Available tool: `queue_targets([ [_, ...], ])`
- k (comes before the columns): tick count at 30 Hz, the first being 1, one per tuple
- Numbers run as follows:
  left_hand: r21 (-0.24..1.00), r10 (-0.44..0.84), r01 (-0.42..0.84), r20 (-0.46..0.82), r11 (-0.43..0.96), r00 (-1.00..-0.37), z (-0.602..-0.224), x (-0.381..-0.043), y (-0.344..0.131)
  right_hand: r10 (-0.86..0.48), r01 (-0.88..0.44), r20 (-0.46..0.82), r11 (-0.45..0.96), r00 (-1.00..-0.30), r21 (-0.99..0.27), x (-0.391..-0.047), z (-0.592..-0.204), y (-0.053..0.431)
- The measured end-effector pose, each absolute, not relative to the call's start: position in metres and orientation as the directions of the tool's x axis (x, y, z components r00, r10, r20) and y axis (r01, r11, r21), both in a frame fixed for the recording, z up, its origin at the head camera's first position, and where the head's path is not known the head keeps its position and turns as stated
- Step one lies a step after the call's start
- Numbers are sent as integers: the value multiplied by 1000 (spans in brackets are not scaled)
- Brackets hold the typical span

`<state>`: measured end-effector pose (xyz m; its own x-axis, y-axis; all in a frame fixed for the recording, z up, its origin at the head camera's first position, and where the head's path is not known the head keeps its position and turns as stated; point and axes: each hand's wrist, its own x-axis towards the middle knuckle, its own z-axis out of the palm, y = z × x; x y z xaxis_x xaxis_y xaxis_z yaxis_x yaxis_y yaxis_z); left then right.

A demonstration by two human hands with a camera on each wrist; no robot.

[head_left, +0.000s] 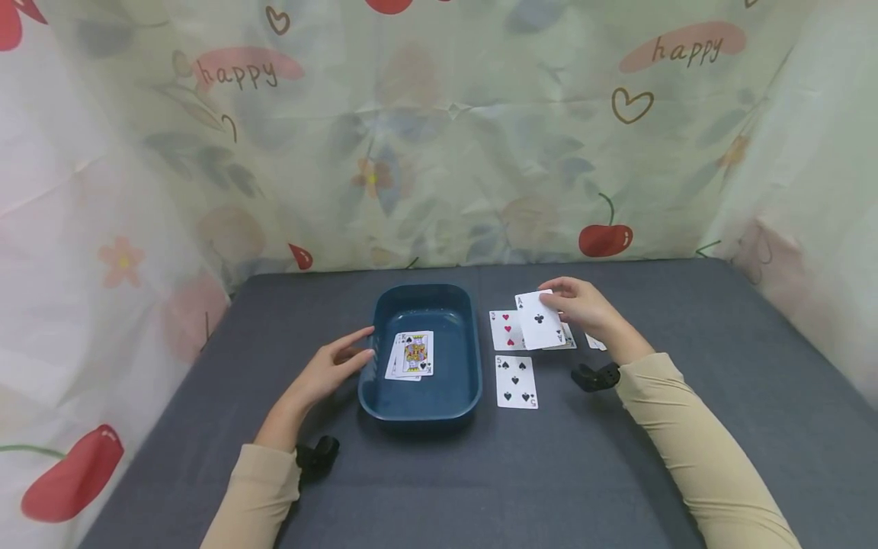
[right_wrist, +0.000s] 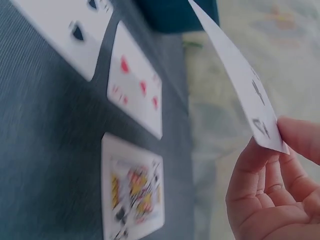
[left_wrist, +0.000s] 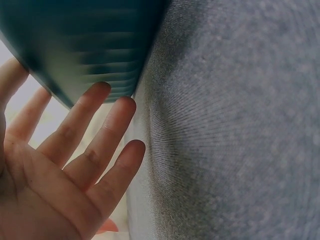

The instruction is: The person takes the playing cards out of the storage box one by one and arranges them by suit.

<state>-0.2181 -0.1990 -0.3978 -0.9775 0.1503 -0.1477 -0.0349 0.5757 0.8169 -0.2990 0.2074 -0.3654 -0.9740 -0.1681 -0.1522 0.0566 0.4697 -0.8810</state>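
Observation:
My right hand (head_left: pixel 581 305) pinches an ace of clubs (head_left: pixel 535 324) by its upper edge, thumb in front and fingers behind. The raised card is seen nearly edge-on in the right wrist view and overlaps cards on the table. Below it lie a three of hearts (right_wrist: pixel 136 85), a five of spades (head_left: pixel 516 383) and a face card (right_wrist: pixel 135 192). My left hand (head_left: pixel 325 374), fingers fairly straight and spread, is at the left side of a dark blue tray (head_left: pixel 424 408), fingertips right at its rim. Inside the tray sits a king of spades (head_left: pixel 416 354) over other cards.
Another card (head_left: pixel 595 342) peeks out beneath my right forearm. A dark grey cloth (head_left: pixel 439 488) covers the table. Printed curtains (head_left: pixel 453 152) hang behind it and along both sides. Each wrist wears a black camera (head_left: pixel 318 455).

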Motion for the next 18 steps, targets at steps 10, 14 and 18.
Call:
queue_targets([
  [10, 812, 138, -44, -152, 583, -979, -398, -218, -198, -66, 173, -238, 505, -969, -845, -310, -384, 233],
  [14, 813, 139, -46, -154, 581, -978, -398, -218, -198, -35, 216, -272, 515, -962, -830, -315, -389, 236],
  [18, 814, 140, -51, -161, 578, -977, -397, -218, -198, -20, 215, -269, 545, -963, -810, -320, -392, 237],
])
